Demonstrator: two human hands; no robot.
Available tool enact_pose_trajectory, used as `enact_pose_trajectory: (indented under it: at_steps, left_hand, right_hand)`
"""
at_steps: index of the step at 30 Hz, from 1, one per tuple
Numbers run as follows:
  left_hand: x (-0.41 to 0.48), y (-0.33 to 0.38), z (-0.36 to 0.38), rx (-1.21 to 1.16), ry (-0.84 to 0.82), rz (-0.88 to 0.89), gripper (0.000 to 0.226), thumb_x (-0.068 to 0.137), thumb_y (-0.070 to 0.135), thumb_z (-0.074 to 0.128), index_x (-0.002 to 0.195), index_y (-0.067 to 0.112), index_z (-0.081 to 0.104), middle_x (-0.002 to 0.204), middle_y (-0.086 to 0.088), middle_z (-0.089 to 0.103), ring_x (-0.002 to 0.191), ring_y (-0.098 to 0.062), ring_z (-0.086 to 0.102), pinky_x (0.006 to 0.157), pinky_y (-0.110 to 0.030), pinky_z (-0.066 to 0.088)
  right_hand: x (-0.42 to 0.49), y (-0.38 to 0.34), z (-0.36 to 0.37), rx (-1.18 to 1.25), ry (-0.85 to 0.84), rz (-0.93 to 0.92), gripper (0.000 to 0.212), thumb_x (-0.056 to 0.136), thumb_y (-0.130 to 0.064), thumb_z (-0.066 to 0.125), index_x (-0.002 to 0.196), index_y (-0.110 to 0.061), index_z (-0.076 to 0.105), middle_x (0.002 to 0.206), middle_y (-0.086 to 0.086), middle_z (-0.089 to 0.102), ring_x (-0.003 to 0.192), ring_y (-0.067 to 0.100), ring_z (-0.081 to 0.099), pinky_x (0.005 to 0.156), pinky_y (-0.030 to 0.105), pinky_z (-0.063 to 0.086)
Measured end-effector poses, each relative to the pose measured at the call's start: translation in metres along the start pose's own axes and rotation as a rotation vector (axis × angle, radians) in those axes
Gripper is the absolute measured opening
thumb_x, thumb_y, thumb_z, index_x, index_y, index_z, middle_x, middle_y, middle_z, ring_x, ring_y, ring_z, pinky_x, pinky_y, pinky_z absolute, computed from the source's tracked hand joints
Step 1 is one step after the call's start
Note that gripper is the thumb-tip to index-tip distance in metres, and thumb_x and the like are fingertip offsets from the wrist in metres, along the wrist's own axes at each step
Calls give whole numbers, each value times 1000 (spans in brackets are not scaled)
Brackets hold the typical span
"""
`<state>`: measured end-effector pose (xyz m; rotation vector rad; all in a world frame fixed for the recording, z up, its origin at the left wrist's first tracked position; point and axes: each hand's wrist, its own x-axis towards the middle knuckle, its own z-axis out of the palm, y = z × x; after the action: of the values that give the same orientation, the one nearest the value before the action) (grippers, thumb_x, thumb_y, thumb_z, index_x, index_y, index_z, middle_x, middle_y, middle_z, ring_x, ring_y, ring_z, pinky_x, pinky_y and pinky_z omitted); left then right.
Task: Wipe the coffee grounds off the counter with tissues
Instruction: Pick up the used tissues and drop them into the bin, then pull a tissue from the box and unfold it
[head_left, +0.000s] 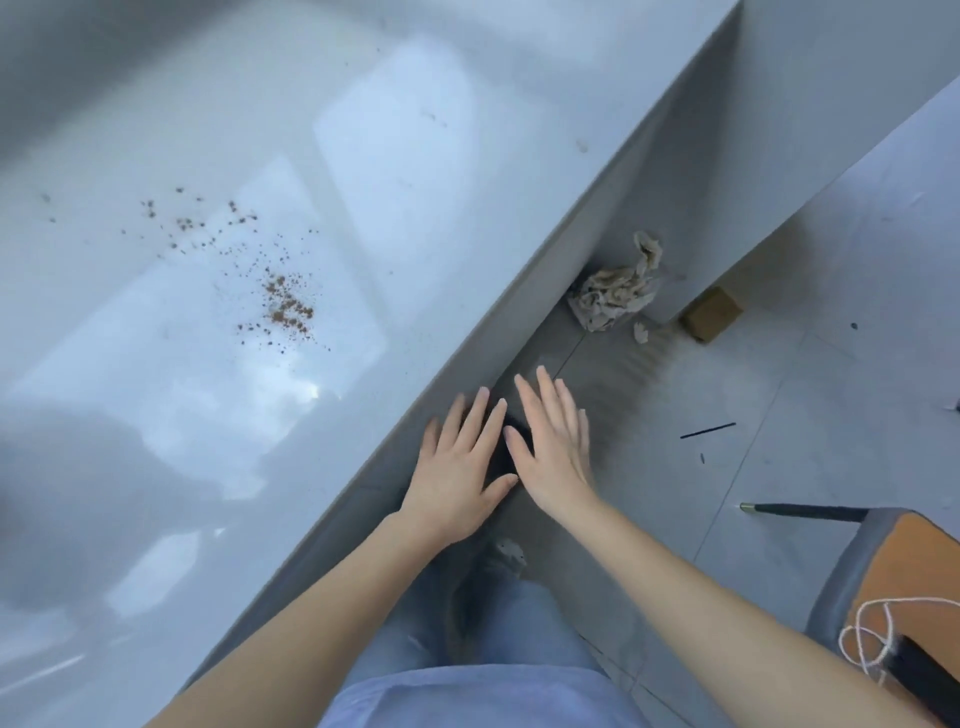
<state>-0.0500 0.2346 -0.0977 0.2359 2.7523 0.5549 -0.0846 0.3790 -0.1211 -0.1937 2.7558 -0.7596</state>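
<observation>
Brown coffee grounds (283, 306) lie scattered on the glossy white counter (208, 441), with a denser patch at the lower right of the spill and finer specks (192, 223) up and to the left. My left hand (460, 462) and my right hand (553, 444) are held flat, fingers spread, side by side just off the counter's front edge, over the floor. Neither hand holds anything. A heap of crumpled, stained tissues (615, 296) lies on the floor against the counter's base, beyond my hands.
A small cardboard box (711, 313) sits on the floor by a wall corner. A chair with an orange seat (914, 582) and white string on it stands at the right. A thin black stick (707, 430) lies on the tiles.
</observation>
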Motion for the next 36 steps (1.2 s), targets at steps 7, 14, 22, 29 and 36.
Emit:
enact_pose_trajectory:
  at_steps: [7, 14, 22, 29, 36]
  left_hand:
    - [-28, 5, -97, 49, 295, -84, 75, 95, 55, 31, 143, 35, -23, 153, 11, -30, 140, -14, -32, 114, -39, -19]
    - [-93, -41, -192, 171, 528, -209, 73, 94, 56, 26, 145, 33, -22, 155, 10, -29, 138, -13, -35, 114, -40, -21]
    - [-216, -133, -252, 244, 718, -419, 75, 93, 57, 29, 141, 36, -25, 152, 12, -31, 136, -10, -38, 113, -40, -20]
    - [-308, -193, -274, 233, 831, -592, 70, 95, 54, 29, 141, 37, -21, 151, 15, -30, 140, -10, -31, 108, -34, -27]
    - [-402, -255, -272, 129, 974, -712, 73, 93, 56, 30, 140, 41, -23, 149, 21, -30, 138, -2, -31, 110, -36, -24]
  right_hand:
    - [18, -70, -87, -283, 80, -366, 62, 97, -45, 26, 151, -34, -2, 158, -11, -20, 146, 13, -20, 116, 47, -9]
    - [29, -185, -115, -341, 141, -598, 65, 98, -49, 25, 148, -37, -15, 155, -12, -28, 141, 10, -29, 116, 48, -10]
    - [-4, -352, -65, -164, 106, -873, 63, 98, -46, 31, 151, -35, 0, 160, -11, -12, 146, 11, -17, 118, 47, -8]
    - [-57, -480, -5, -57, 47, -1140, 61, 99, -37, 36, 150, -35, 3, 160, -10, -7, 146, 8, -14, 118, 45, -5]
    - [-109, -578, 32, 73, -33, -1373, 63, 96, -33, 47, 151, -27, 16, 161, -4, 6, 149, 15, -1, 120, 39, 2]
